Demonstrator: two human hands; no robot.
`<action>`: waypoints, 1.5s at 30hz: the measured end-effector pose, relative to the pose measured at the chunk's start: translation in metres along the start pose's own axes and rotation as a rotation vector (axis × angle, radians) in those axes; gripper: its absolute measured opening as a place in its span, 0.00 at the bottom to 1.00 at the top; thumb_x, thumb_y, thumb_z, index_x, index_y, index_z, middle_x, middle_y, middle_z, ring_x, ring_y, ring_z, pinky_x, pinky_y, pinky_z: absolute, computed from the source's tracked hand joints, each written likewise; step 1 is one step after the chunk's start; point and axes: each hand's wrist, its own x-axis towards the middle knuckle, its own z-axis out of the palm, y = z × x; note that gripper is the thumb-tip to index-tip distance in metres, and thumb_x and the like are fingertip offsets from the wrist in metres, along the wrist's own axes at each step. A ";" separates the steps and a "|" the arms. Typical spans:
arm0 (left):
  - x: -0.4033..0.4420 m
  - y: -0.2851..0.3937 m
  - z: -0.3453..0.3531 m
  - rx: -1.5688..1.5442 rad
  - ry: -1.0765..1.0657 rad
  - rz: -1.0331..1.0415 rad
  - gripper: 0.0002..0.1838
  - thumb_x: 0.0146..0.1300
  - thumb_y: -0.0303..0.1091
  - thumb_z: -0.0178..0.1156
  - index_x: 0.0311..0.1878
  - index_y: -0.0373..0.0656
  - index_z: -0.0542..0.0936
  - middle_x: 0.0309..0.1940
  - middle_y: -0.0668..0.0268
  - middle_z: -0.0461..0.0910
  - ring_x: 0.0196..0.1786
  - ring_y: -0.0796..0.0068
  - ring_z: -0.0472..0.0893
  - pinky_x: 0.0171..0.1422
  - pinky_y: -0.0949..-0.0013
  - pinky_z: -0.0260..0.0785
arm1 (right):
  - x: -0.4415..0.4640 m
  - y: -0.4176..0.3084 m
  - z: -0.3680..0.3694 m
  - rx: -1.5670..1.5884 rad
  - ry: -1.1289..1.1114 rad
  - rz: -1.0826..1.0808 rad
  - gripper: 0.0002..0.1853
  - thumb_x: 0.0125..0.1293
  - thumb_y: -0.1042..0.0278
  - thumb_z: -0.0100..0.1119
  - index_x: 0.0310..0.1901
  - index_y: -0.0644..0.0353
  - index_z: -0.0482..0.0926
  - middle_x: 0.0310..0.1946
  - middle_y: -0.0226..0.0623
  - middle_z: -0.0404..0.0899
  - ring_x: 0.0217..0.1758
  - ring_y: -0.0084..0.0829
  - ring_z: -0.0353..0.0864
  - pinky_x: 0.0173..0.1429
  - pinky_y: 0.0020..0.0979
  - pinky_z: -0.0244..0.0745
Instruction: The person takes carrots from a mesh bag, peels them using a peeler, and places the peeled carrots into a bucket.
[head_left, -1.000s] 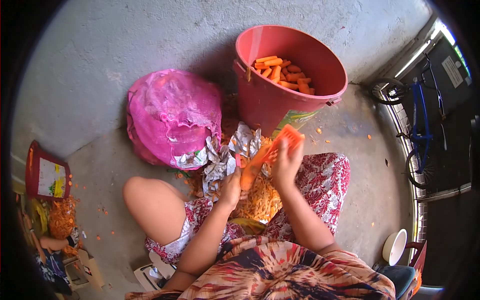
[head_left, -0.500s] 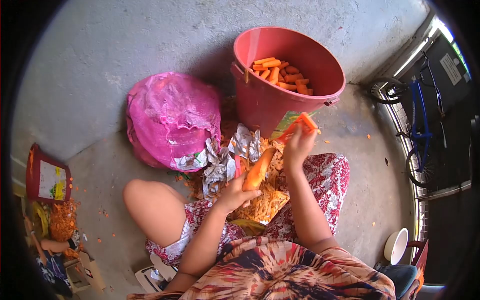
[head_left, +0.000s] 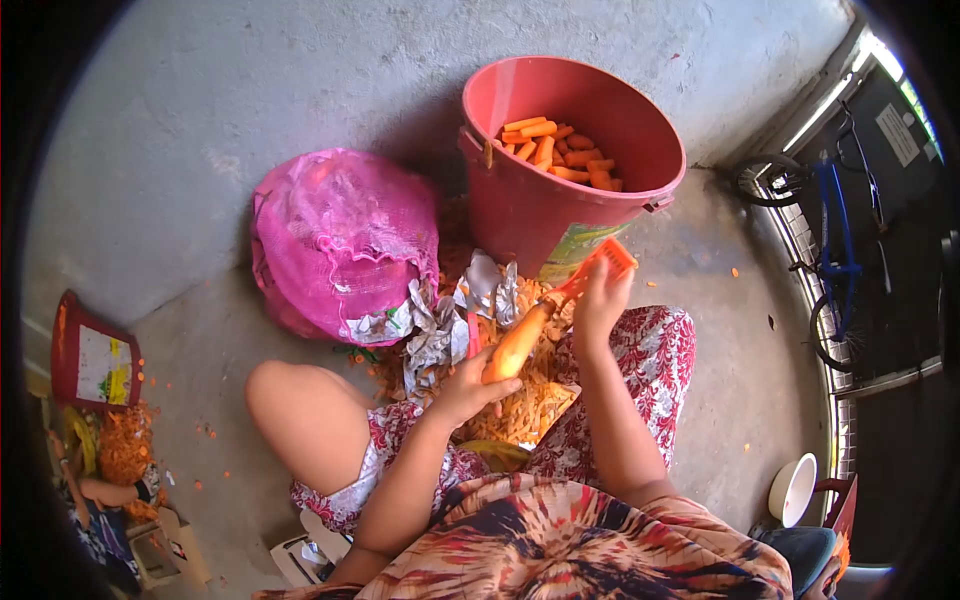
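Observation:
My left hand [head_left: 466,388] is closed around the thick end of a carrot [head_left: 517,346], which slants up and to the right. My right hand [head_left: 602,308] grips an orange peeler [head_left: 617,259] with a slotted, wide end showing above the fingers. The peeler's other end is at the carrot's far tip; whether it touches cannot be made out. Under both hands lies a heap of carrot peelings [head_left: 525,413] between the legs. Beside my left hand stands a thin pink-red piece [head_left: 473,333], its kind unclear.
A red bucket [head_left: 530,210] holding peeled carrots [head_left: 560,152] stands ahead by the wall. Left of it sits a pink mesh sack [head_left: 345,235] near crumpled paper [head_left: 430,330]. Another person's arm [head_left: 108,491] shows at far left near a smaller red bucket [head_left: 95,350]. A bicycle [head_left: 838,240] is at right.
My right hand has tilted the peeler, and its lower end is now nearer the carrot's tip. My left hand keeps the carrot in nearly the same place, turned slightly.

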 end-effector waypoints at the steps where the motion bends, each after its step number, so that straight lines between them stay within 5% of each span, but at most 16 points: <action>1: 0.000 0.000 0.001 -0.019 -0.010 -0.006 0.25 0.50 0.28 0.58 0.52 0.37 0.63 0.29 0.69 0.68 0.23 0.83 0.67 0.21 0.77 0.68 | 0.005 -0.001 0.000 0.001 0.033 -0.026 0.10 0.63 0.67 0.45 0.41 0.63 0.64 0.31 0.34 0.70 0.27 0.22 0.70 0.31 0.22 0.68; 3: 0.003 -0.002 0.002 -0.063 -0.030 -0.011 0.24 0.51 0.29 0.58 0.51 0.37 0.63 0.27 0.70 0.67 0.22 0.83 0.66 0.21 0.77 0.69 | 0.010 0.006 0.001 -0.072 0.051 -0.271 0.08 0.62 0.68 0.45 0.40 0.63 0.64 0.30 0.33 0.71 0.26 0.21 0.70 0.28 0.21 0.67; 6: 0.002 0.001 0.001 -0.041 -0.060 0.013 0.23 0.51 0.29 0.57 0.50 0.37 0.63 0.27 0.70 0.66 0.22 0.84 0.65 0.22 0.76 0.69 | 0.022 0.011 -0.002 -0.204 0.094 -0.352 0.09 0.63 0.69 0.45 0.39 0.66 0.65 0.30 0.37 0.72 0.29 0.24 0.71 0.32 0.25 0.68; 9: -0.009 0.007 -0.003 -0.053 -0.110 -0.011 0.23 0.51 0.29 0.57 0.50 0.37 0.63 0.26 0.70 0.66 0.22 0.84 0.65 0.22 0.75 0.70 | 0.057 0.015 -0.023 -0.094 0.329 -0.081 0.09 0.63 0.69 0.45 0.41 0.65 0.65 0.30 0.35 0.72 0.28 0.23 0.71 0.30 0.24 0.68; 14: 0.001 -0.004 -0.006 -0.372 -0.066 -0.032 0.23 0.56 0.48 0.50 0.48 0.40 0.66 0.24 0.66 0.68 0.18 0.84 0.66 0.22 0.73 0.71 | 0.031 0.006 -0.011 0.081 0.087 -0.025 0.10 0.63 0.66 0.46 0.42 0.62 0.65 0.29 0.31 0.71 0.25 0.19 0.69 0.27 0.21 0.66; 21: 0.004 -0.017 -0.008 -0.629 -0.012 -0.098 0.22 0.56 0.54 0.49 0.41 0.44 0.69 0.22 0.65 0.68 0.15 0.85 0.63 0.21 0.72 0.70 | -0.039 -0.031 0.019 0.288 -0.212 0.241 0.09 0.63 0.66 0.46 0.42 0.60 0.65 0.28 0.29 0.70 0.26 0.16 0.67 0.29 0.18 0.66; 29: 0.001 -0.008 -0.016 -0.612 -0.290 -0.171 0.19 0.55 0.50 0.54 0.39 0.45 0.68 0.23 0.65 0.68 0.13 0.87 0.62 0.22 0.72 0.74 | -0.042 -0.020 0.025 0.053 -0.185 0.032 0.11 0.62 0.69 0.45 0.45 0.63 0.64 0.34 0.32 0.71 0.32 0.18 0.69 0.34 0.19 0.66; 32: 0.001 -0.007 -0.011 -0.557 -0.308 -0.130 0.28 0.56 0.52 0.51 0.50 0.37 0.64 0.20 0.68 0.65 0.12 0.89 0.60 0.22 0.72 0.74 | 0.023 0.014 0.027 -0.031 -0.018 -0.109 0.09 0.62 0.70 0.46 0.42 0.63 0.66 0.28 0.31 0.71 0.26 0.18 0.69 0.28 0.20 0.66; 34: -0.003 -0.007 -0.009 -0.587 -0.313 -0.124 0.32 0.57 0.53 0.47 0.55 0.34 0.61 0.18 0.70 0.62 0.12 0.89 0.59 0.21 0.73 0.74 | 0.037 -0.012 0.022 -0.004 0.006 -0.036 0.09 0.61 0.69 0.47 0.40 0.64 0.66 0.28 0.34 0.72 0.28 0.23 0.71 0.32 0.24 0.67; 38: -0.001 -0.003 -0.009 -0.698 -0.292 -0.069 0.33 0.57 0.54 0.47 0.54 0.34 0.61 0.18 0.71 0.62 0.11 0.89 0.58 0.20 0.72 0.73 | 0.011 -0.023 0.022 0.043 -0.131 -0.067 0.09 0.62 0.69 0.47 0.41 0.63 0.65 0.28 0.32 0.71 0.28 0.19 0.69 0.31 0.21 0.67; 41: 0.004 -0.013 -0.009 -0.836 -0.287 -0.078 0.25 0.57 0.55 0.48 0.45 0.41 0.66 0.19 0.67 0.65 0.11 0.87 0.57 0.21 0.69 0.73 | -0.041 -0.039 0.024 0.028 -0.255 -0.089 0.09 0.63 0.69 0.46 0.43 0.62 0.64 0.29 0.30 0.70 0.28 0.17 0.69 0.30 0.19 0.67; 45: 0.002 -0.016 -0.006 -1.086 -0.365 -0.182 0.24 0.57 0.55 0.47 0.43 0.42 0.66 0.18 0.67 0.64 0.11 0.85 0.58 0.18 0.69 0.71 | -0.049 -0.051 0.023 0.261 -0.213 0.043 0.10 0.63 0.69 0.46 0.44 0.62 0.63 0.31 0.31 0.70 0.31 0.18 0.69 0.33 0.20 0.67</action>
